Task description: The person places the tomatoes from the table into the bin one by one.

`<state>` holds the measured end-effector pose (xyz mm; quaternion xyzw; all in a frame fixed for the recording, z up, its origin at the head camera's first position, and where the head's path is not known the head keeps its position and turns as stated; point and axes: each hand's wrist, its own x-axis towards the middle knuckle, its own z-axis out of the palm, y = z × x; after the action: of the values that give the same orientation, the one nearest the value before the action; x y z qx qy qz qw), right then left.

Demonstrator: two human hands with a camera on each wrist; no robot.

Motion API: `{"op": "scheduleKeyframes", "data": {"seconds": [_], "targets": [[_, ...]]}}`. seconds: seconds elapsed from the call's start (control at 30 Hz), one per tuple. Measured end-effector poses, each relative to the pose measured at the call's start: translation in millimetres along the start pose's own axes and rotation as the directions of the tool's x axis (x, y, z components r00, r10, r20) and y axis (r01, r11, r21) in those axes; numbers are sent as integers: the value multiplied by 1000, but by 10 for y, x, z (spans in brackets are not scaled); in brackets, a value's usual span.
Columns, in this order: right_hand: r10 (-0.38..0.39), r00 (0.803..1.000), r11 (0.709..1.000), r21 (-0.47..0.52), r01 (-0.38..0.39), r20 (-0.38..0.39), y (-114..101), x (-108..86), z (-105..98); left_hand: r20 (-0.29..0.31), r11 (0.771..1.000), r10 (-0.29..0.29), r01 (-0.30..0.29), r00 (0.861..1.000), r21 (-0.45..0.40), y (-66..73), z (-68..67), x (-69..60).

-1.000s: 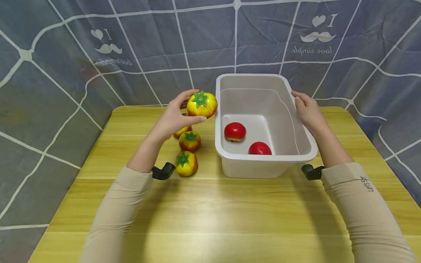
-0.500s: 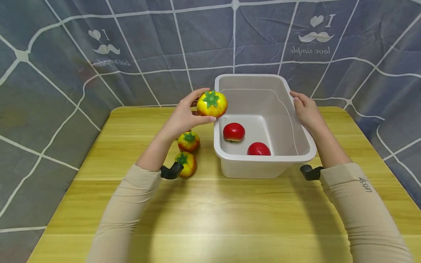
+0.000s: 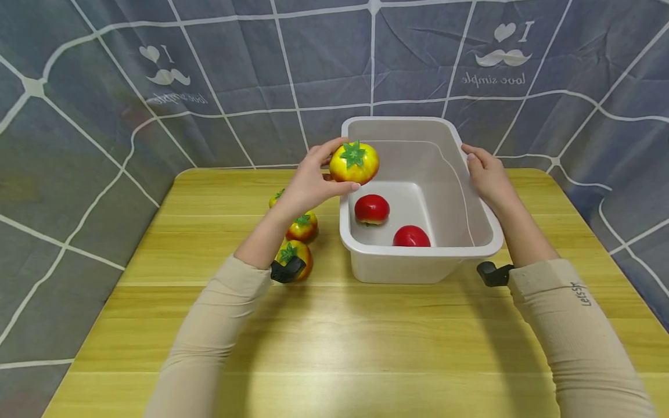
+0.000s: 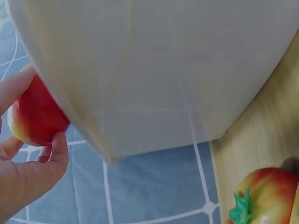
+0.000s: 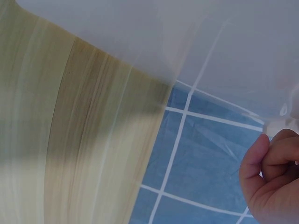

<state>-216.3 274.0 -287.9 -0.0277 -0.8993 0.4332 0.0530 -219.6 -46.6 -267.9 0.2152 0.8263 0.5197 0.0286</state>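
Note:
My left hand [image 3: 316, 177] grips a yellow-and-red artificial tomato [image 3: 355, 164] with a green leaf star on top. It holds the tomato over the left rim of a light grey plastic bin [image 3: 397, 250]. From the left wrist view, the red underside of the tomato [image 4: 37, 112] shows between thumb and fingers. My right hand [image 3: 490, 177] grips the bin's right rim; in the right wrist view its fingers [image 5: 275, 163] are curled at the rim. Inside the bin lie a red tomato [image 3: 372, 209] and another red one [image 3: 412, 236], the latter partly hidden by the front rim.
Left of the bin, yellow-red tomatoes stand on the wooden table [image 3: 334, 342]: a front one [image 3: 300, 261], a middle one [image 3: 303, 226] and a rear one [image 3: 274, 199], partly covered by my left arm. A grey-blue cloth [image 3: 334, 64] with white lines hangs behind.
My left hand has moved right with the tomato, from beside the bin to over its left rim. My right hand stays on the rim, and the bin has hardly shifted.

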Motion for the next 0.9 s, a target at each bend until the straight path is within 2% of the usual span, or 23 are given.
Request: {"op": "scheduleKeyframes", "data": {"seconds": [0.3, 0.47, 0.77, 0.9], "targets": [[7, 1000, 999, -33, -7, -1, 3, -5, -1, 11, 1000, 22, -22, 1000, 2, -39, 155, 66], [7, 1000, 1000, -27, -7, -5, 6, -3, -7, 17, 1000, 18, -18, 1000, 18, -51, 180, 77], [10, 1000, 1000, -16, -10, -4, 11, -6, -3, 28, 994, 14, -17, 999, 109, -51, 221, 84], [5, 1000, 1000, -16, -5, -9, 7, -4, 0, 27, 992, 20, -23, 999, 124, -53, 231, 77]]}}
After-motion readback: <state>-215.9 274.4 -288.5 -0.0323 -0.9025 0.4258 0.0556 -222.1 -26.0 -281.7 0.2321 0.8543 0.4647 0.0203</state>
